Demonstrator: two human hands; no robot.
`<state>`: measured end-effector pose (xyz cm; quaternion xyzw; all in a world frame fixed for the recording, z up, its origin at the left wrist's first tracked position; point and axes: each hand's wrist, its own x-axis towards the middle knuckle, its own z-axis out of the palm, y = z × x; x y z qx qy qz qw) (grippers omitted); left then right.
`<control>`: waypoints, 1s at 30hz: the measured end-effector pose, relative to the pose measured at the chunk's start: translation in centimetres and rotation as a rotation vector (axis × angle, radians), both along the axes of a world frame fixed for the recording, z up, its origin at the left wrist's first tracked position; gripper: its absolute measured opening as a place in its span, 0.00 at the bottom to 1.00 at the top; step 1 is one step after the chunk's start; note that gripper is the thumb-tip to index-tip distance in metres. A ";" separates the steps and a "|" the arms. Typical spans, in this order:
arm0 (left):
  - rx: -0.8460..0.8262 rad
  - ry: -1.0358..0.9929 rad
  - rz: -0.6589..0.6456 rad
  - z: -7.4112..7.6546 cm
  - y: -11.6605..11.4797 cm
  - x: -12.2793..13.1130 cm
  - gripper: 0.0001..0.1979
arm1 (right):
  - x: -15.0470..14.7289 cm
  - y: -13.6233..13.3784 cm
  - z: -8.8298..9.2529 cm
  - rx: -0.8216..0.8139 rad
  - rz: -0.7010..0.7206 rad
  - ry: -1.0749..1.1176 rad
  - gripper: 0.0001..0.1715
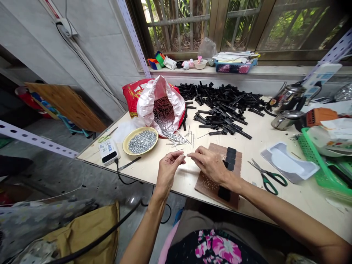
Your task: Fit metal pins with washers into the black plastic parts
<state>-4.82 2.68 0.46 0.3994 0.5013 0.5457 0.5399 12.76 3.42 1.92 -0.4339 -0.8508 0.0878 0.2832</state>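
My left hand (pixel 168 168) is closed in a pinch on a thin metal rod (pixel 179 150) above the table's front part. Close to its right, my right hand (pixel 210 165) pinches at the rod's end; anything small between those fingertips is too tiny to make out. Behind both hands, loose silvery rods (pixel 176 138) spill from a red and white sack (pixel 143 102) that also holds many brownish rods. A yellow dish (pixel 125 149) of small silvery metal pieces stands to the left. Beneath my right forearm lies a brown board (pixel 206 186) with black pads on it.
Black plastic parts (pixel 225 106) are heaped along the back. To the right lie green-handled scissors (pixel 268 176), a white plastic tray (pixel 290 161) and a green basket (pixel 316 157). A white device (pixel 109 151) with a cable sits near the left edge. Metal pots (pixel 291 97) stand back right.
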 end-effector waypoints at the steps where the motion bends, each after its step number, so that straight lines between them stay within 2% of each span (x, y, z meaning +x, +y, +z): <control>1: -0.004 0.004 -0.008 0.0 0.0 0.0 0.15 | 0.0 -0.1 0.1 0.013 -0.012 -0.018 0.15; 13: -0.011 0.030 -0.083 -0.6 -0.3 -0.4 0.13 | 0.0 -1.0 0.4 0.209 -0.094 -0.178 0.13; 20: -0.146 -0.051 -0.201 0.0 -0.4 -0.2 0.14 | 0.4 -1.0 0.3 0.300 -0.060 -0.260 0.12; 23: -0.149 -0.056 -0.221 -0.1 -0.3 -0.2 0.14 | 0.6 -1.1 0.1 0.301 -0.060 -0.265 0.13; 28: -0.158 -0.028 -0.268 -0.3 -0.2 -0.3 0.14 | 0.8 -1.2 -0.1 0.258 -0.028 -0.245 0.08; 30: -0.165 -0.013 -0.282 -0.2 -0.2 -0.3 0.14 | 0.9 -1.2 0.0 0.246 -0.007 -0.275 0.10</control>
